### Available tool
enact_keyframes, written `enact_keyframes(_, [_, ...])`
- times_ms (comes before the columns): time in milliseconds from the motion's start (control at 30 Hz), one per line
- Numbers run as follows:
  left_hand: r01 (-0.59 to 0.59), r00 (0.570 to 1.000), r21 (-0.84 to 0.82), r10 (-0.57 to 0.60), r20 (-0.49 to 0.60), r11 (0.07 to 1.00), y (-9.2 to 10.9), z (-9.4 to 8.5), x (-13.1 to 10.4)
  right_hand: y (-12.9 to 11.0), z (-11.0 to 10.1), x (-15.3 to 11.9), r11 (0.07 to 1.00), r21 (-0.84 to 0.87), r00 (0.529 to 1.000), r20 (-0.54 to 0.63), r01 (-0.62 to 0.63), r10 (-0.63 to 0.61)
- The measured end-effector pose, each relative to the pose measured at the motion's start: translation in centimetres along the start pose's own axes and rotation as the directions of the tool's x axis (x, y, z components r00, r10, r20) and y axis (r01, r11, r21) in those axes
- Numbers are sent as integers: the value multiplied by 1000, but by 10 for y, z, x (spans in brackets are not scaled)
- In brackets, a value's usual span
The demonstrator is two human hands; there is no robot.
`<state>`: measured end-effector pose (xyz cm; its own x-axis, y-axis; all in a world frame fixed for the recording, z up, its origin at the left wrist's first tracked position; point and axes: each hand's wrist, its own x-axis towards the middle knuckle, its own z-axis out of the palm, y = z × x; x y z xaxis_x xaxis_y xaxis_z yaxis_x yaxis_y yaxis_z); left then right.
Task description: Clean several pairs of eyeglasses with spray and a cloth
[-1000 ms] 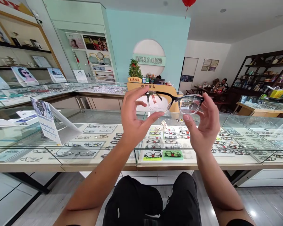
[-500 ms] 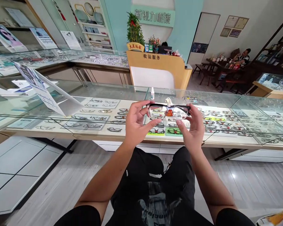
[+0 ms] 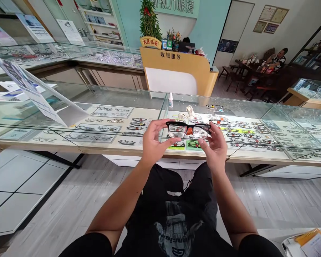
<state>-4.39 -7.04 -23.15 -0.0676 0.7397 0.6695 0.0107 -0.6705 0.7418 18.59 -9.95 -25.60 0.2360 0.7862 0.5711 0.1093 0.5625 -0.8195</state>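
Observation:
A pair of eyeglasses [image 3: 188, 125] with a dark upper rim and clear lenses is held up in front of me, above the glass counter. My left hand [image 3: 155, 141] grips its left end, thumb below the lens and fingers behind. At the other end, my right hand [image 3: 214, 144] is closed on the frame in the same way. Beyond the glasses, a crumpled pale cloth [image 3: 189, 112] lies on the counter top. A small white bottle [image 3: 171, 100] stands upright just behind it.
Under the glass of the display counter [image 3: 139, 152] lie rows of eyeglasses. A folded display card [image 3: 42, 94] stands on the left. Behind are a wooden cashier desk [image 3: 176, 64] and a seated person [image 3: 279, 60] at a dark table. Papers [image 3: 314, 244] lie at the lower right.
The eyeglasses, still in both hands, have tilted and shifted slightly left, so the dark upper rim shows more fully. The cloth behind them is more exposed. My view has tipped downward.

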Motion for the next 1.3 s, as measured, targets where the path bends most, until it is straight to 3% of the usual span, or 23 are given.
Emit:
enact_keyframes(133, [37, 999, -4, -37, 9, 999, -5, 0, -4, 4, 0, -3, 995, 70, 997, 15, -75, 74])
enact_keyframes(333, [128, 992, -2, -128, -2, 992, -13, 0, -6, 3, -2, -4, 985, 151, 996, -14, -86, 89])
enact_keyframes(500, [183, 983, 5, -184, 3, 983, -15, 2, -8, 3, -6, -3, 958, 244, 989, 54, -148, 138])
enact_keyframes(733, [235, 972, -17, -235, 14, 972, -19, 6, -11, 8, -6, -4, 933, 305, 981, 54, -193, 185])
enact_keyframes(967, [268, 963, -58, -265, 44, 962, -20, 11, -10, 16, -8, -8, 917, 358, 984, 37, -174, 173])
enact_keyframes(1133, [470, 883, -282, -445, 151, 836, -33, 19, -17, 13, -12, -11, 963, 266, 999, 24, -49, 44])
enact_keyframes(1300, [723, 689, -457, -583, 430, 518, -42, 26, -36, -4, -16, -5, 994, 9, 970, 218, 106, -106])
